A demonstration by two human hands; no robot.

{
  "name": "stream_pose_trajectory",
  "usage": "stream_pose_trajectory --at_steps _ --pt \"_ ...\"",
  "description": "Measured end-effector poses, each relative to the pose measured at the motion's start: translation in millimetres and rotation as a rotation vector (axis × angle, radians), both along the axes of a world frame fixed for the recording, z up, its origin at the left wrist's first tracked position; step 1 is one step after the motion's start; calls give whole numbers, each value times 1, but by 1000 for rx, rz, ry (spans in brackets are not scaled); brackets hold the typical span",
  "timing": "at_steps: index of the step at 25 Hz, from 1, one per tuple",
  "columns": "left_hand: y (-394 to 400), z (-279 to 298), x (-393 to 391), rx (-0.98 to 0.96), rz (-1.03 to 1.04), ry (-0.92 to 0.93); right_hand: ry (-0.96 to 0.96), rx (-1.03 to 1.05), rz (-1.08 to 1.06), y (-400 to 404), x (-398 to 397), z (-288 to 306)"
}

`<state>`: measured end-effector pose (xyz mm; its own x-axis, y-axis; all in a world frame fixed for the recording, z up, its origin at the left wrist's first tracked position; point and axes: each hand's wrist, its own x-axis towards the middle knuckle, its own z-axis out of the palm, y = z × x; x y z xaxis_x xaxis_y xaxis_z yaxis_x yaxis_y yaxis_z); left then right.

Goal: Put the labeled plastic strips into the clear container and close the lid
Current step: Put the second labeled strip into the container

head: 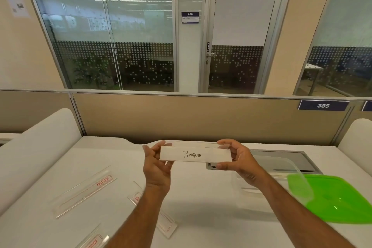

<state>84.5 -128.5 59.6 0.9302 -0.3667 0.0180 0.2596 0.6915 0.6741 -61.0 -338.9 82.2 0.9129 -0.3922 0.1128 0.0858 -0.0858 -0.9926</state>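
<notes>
- We hold the "PENGUIN" strip (194,154) mid-frame above the counter (201,197), left hand (156,164) and right hand (239,160) each pinching one end.
- Clear container (267,175) right of centre looks empty, partly behind our right arm; can't confirm.
- Green lid (338,199) lies off, lower right.
- Three strips (84,191) wait lower left.
- Barely started: all strips and lid remain.

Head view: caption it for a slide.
Both hands hold a strip labelled PENGUIN above the desk.

Container (267,169) right of strips (84,189), lid (338,199) beside it.
</notes>
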Motion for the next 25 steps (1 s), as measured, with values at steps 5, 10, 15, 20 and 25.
stream_pose_trajectory --at_steps 5,10,15,20,25 --pt "4 -3 4 220 -38 -315 4 -88 -37 -11 -9 6" --pt "0 -5 2 312 -95 -411 -7 -139 -73 -16 -15 6" --pt "-11 3 -2 409 -140 -466 48 -234 -105 -32 -29 6" --pt "-42 7 -13 672 -315 -636 193 -395 -159 -67 -61 8" --pt "-94 7 -37 855 -371 -771 330 -542 -229 -106 -98 11"
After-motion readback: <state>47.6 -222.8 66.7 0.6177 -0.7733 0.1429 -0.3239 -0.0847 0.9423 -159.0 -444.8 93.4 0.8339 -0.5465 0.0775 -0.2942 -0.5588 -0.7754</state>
